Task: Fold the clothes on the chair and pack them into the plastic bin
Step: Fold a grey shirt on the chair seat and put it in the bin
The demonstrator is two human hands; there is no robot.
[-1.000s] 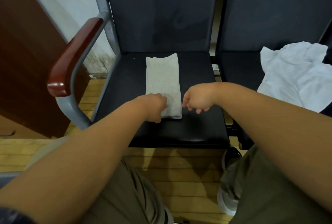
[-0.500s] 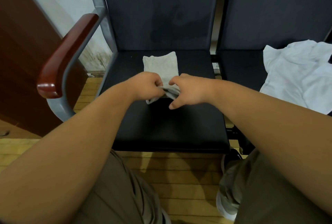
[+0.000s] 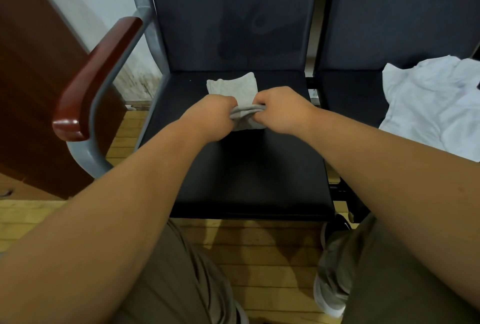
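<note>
Half-folded grey garment (image 3: 237, 89) on chair (image 3: 246, 167)

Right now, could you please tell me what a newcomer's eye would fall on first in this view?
The left hand and right hand meet over the middle of the black chair seat, both gripping the near end of a folded grey cloth, which is bunched between them. A crumpled white garment lies on the neighbouring seat to the right. A glossy red-brown armrest stands out at the left.
</note>
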